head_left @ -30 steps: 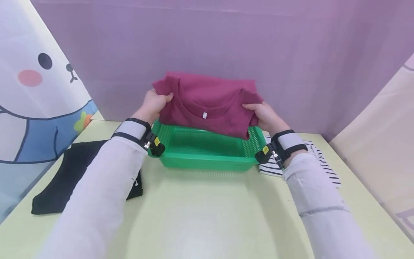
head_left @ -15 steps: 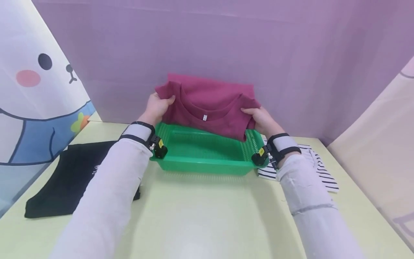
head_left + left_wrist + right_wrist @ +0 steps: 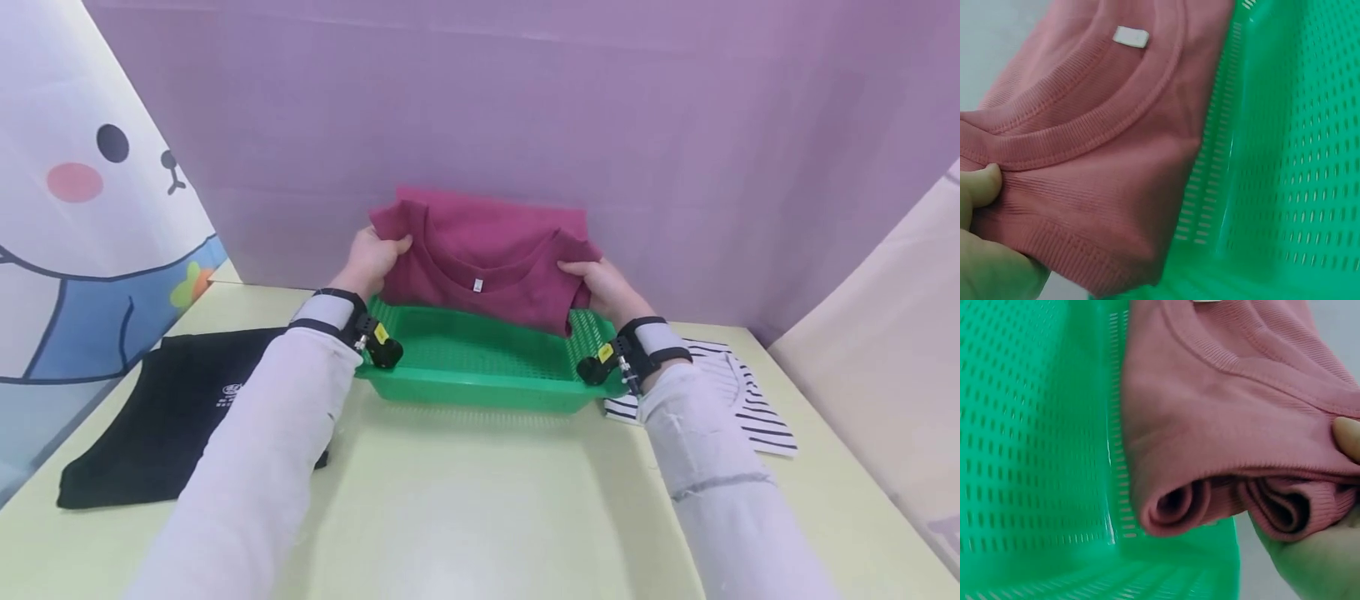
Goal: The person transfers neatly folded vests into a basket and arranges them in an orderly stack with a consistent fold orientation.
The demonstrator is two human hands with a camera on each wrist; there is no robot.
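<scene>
Purple backdrop fills the upper frame, with a pale yellow-green table (image 3: 480, 508) below it. At centre, the left hand (image 3: 372, 258) pinches one side of a folded maroon T-shirt (image 3: 487, 262), thumb on top of the cloth, and the right hand (image 3: 603, 287) grips the other side, fingers curled under the rolled layers. Over the last second the shirt has come down and forward: it sat higher against the backdrop, and now its lower fold hangs just above the far edge of the green perforated basket (image 3: 480, 387), in the middle of the frame. That suggests the shirt is being lowered into the basket, though it is not yet inside. A black garment (image 3: 165, 417) lies at lower left, a striped garment (image 3: 750, 400) at right.
</scene>
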